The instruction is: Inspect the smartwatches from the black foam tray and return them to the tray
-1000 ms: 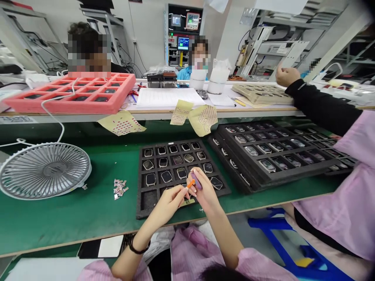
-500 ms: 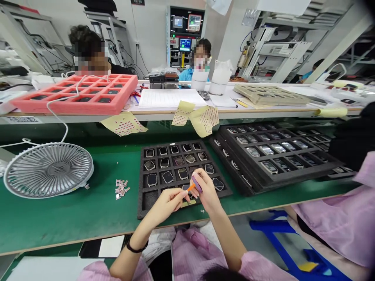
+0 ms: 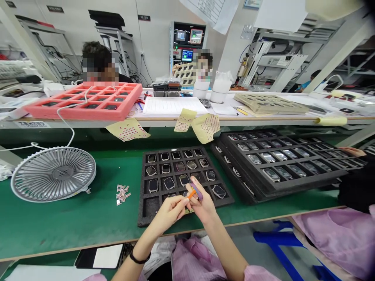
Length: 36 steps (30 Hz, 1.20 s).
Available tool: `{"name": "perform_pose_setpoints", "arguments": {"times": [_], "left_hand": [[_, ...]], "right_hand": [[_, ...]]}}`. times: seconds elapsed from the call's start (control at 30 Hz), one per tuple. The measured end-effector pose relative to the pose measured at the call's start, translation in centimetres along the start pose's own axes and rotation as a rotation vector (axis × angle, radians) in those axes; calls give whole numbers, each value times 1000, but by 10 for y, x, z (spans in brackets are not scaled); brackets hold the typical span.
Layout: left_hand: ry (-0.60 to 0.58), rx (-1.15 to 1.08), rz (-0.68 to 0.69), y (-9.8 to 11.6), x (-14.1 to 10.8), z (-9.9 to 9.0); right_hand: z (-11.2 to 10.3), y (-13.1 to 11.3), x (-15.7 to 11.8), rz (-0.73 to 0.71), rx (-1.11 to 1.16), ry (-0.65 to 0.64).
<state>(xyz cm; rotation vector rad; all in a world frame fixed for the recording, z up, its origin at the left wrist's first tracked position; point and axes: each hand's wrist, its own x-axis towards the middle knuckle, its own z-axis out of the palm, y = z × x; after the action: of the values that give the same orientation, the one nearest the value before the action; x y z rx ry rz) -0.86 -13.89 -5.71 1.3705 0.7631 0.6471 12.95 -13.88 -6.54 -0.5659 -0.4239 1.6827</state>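
My left hand (image 3: 172, 210) pinches a thin orange tool (image 3: 191, 194) over the front edge of a black foam tray (image 3: 149, 165). My right hand (image 3: 202, 203) is wrapped round a small purple-edged item (image 3: 197, 189), which looks like a watch; the orange tool's tip meets it. Watch cases with dark faces fill most of the tray's compartments, and the front left compartment (image 3: 150, 206) holds none. Part of the front row is hidden behind my hands. Small pinkish pieces (image 3: 123, 194) lie in a loose pile left of the tray.
A round grey fan (image 3: 55, 173) stands at the left. Stacked black trays (image 3: 263, 187) of watches are at the right, beside a co-worker's hand (image 3: 353, 151). On the shelf sit a red foam tray (image 3: 117, 113) and a beige tray (image 3: 272, 105). Two people are beyond it.
The view has tilted up slightly. My hands stay together on the purple-edged item. Across the shelf, a person now holds up a beige tray, and a co-worker's hand has appeared at the right trays.
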Motion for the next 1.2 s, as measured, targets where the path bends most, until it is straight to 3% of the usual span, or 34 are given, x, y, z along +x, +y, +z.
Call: {"name": "perform_pose_setpoints", "arguments": {"times": [0.2, 0.3, 0.47, 0.6, 0.73, 0.87, 0.97, 1.07, 1.2], "left_hand": [[17, -17, -26, -5, 1, 0], [73, 17, -17, -6, 4, -3], [209, 94, 68, -4, 9, 2], [246, 224, 100, -5, 9, 4], [385, 340, 63, -12, -5, -32], [706, 651, -43, -21, -32, -92], [815, 825, -294, -26, -48, -125], [816, 955, -437, -31, -56, -138], [868, 1067, -481, -38, -57, -139]], "right_hand": [[-3, 5, 3, 18, 15, 12], [-3, 6, 1, -55, -51, 48], [-2, 22, -4, -235, -354, 264], [-9, 28, -4, -372, -672, 287], [-34, 6, -1, -701, -1105, 390], [-72, -13, 0, -717, -1465, 444], [-91, -12, -1, -734, -1703, 398], [-94, -8, -4, -743, -1867, 331], [-79, -7, -10, -848, -1941, 326]]}}
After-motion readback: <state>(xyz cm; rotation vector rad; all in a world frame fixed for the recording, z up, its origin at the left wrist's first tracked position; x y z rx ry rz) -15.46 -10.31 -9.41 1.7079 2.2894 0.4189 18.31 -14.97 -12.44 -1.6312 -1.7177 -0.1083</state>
